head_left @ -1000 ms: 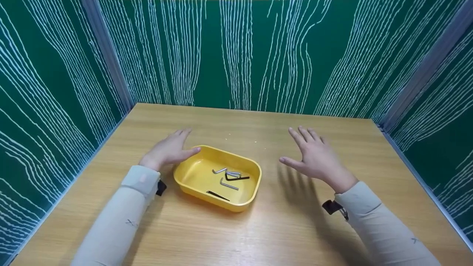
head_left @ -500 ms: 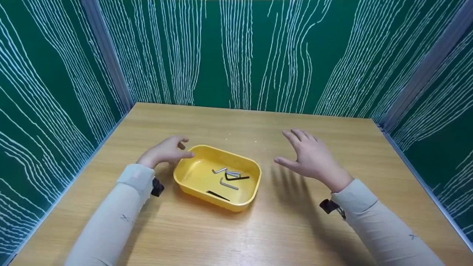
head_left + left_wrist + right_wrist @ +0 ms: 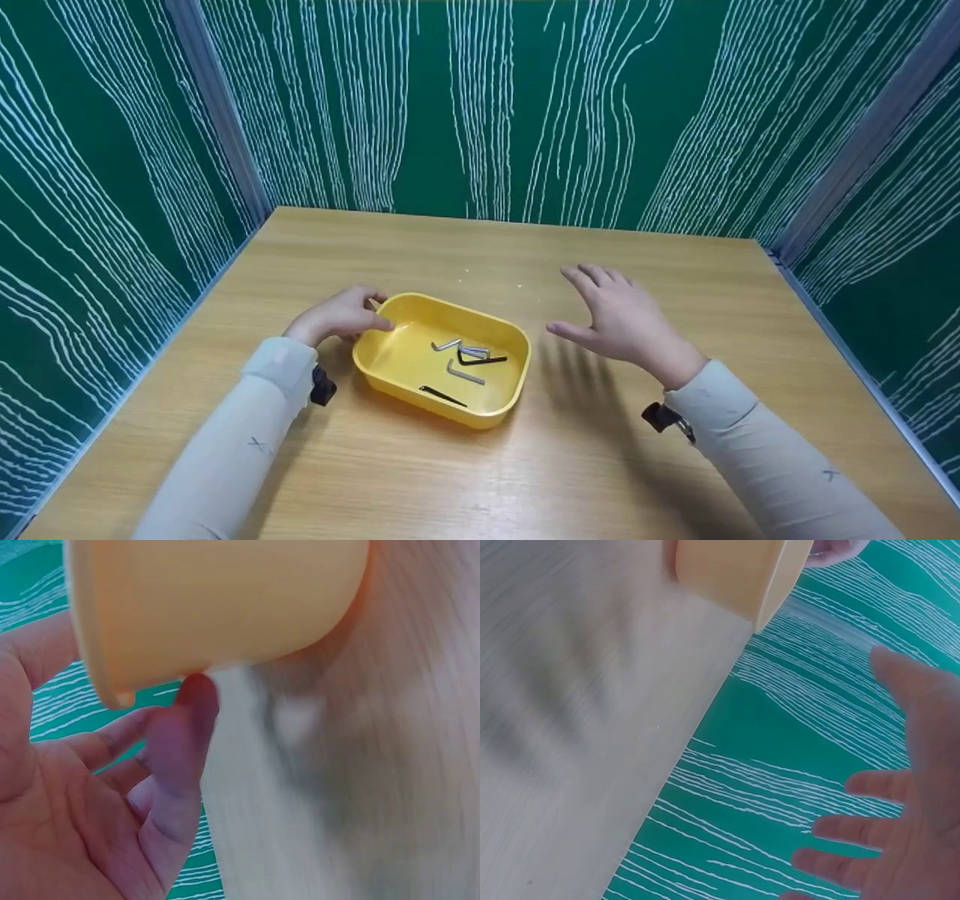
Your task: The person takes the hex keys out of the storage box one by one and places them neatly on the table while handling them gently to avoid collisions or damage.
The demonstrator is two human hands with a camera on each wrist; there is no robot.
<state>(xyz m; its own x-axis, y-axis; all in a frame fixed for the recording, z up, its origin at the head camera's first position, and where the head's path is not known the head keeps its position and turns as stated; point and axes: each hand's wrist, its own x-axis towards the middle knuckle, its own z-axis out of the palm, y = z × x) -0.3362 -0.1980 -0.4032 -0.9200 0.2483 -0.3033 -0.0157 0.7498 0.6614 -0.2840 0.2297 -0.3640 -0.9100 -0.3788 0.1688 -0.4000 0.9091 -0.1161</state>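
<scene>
A yellow plastic tray (image 3: pixel 396 364) sits on the table, its left end nearest my left hand (image 3: pixel 339 313). That hand grips the rim: the thumb reaches over the inside, and in the left wrist view a curled fingertip meets the outer wall (image 3: pixel 225 600). Several L-shaped hex keys lie in the tray, among them a grey one (image 3: pixel 466 373), a black one (image 3: pixel 484 361) and a silver one (image 3: pixel 446 345). Closer to the near wall is a thin black tapered piece (image 3: pixel 442 396). My right hand (image 3: pixel 626 319) hovers right of the tray, fingers extended, holding nothing.
Small white specks (image 3: pixel 520 286) dot the wooden table (image 3: pixel 600 480) behind the tray. Green panels with white wavy lines (image 3: pixel 427 112) stand around the back and sides, joined by grey posts (image 3: pixel 217 112).
My left hand first drew back from the tray's left end, then came in and took hold of the rim. The right hand drifted left toward the tray. The tray stayed in place.
</scene>
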